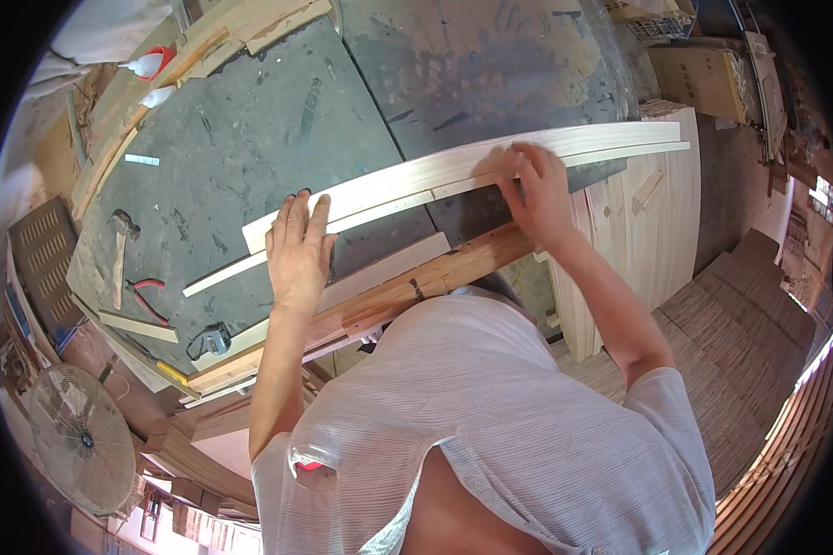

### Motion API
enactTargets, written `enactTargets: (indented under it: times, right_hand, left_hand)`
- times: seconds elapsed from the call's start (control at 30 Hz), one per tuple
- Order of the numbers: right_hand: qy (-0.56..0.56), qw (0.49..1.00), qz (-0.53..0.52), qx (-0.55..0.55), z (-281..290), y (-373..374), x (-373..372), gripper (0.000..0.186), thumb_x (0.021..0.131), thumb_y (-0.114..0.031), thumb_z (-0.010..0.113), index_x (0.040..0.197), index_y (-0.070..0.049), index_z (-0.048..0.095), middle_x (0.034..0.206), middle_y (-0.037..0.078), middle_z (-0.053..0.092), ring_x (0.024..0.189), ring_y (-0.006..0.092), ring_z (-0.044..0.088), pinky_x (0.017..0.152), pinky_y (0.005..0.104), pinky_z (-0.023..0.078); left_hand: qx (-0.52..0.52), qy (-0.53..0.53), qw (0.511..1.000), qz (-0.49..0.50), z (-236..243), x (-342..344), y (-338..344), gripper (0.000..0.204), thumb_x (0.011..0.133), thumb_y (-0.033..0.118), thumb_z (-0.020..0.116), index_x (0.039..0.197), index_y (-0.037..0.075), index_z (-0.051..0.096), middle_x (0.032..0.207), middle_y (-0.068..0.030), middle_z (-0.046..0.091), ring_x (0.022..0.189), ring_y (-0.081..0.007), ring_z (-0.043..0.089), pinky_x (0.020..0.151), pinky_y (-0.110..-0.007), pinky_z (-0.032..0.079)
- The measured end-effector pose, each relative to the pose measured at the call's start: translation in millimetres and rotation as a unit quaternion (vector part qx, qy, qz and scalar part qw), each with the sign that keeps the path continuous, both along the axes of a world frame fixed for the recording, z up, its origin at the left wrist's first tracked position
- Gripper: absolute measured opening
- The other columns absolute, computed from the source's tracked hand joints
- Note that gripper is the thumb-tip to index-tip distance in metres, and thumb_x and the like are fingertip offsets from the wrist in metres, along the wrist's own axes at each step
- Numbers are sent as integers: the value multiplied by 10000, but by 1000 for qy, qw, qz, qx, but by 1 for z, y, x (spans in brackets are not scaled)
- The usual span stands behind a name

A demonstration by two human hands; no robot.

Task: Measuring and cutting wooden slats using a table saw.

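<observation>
A long, pale wooden board (389, 182) lies across the worktable, rising toward the right. A thin wooden strip (222, 275) runs along its near edge and reaches past the board's left end. My left hand (298, 250) rests near that end, open, its outstretched fingers on the board and its thumb beside the strip. Farther right, my right hand (539, 190) is at the strip and the board's near edge, thumb and fingers apart. Its fingertips are smeared by motion, and whether they press on the wood I cannot tell.
On the dark table (250, 139) at left are a hammer (120, 245), red-handled pliers (148, 301) and a tape measure (211, 340). A wooden beam (435, 276) lines the near edge. Pale boards (657, 213) are stacked at right. A fan (85, 438) stands lower left.
</observation>
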State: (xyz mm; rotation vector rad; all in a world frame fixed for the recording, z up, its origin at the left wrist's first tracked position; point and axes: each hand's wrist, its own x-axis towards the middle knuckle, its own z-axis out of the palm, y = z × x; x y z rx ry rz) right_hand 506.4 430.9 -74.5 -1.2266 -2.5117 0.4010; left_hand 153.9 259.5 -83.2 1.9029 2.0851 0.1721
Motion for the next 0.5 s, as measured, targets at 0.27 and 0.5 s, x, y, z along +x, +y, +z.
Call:
enactTargets:
  times: [0.27, 0.5]
  right_hand:
    - [64, 994, 5, -87, -3, -94, 16, 143, 875, -59, 762, 990, -76, 677, 1038, 112, 671, 949, 351, 620, 832, 472, 479]
    - [68, 997, -1, -22, -14, -76, 14, 110, 880, -82, 751, 970, -85, 688, 927, 85, 650, 870, 314, 609, 782, 440, 464]
  left_hand:
    - [-2, 55, 998, -28, 0, 7, 1, 586, 897, 259, 799, 1451, 161, 634, 1554, -155, 525, 1430, -372, 503, 1095, -507, 454]
    - [57, 101, 993, -34, -9, 4, 1, 551, 894, 361, 791, 1395, 160, 677, 1516, -128, 581, 1383, -363, 552, 1040, -501, 475]
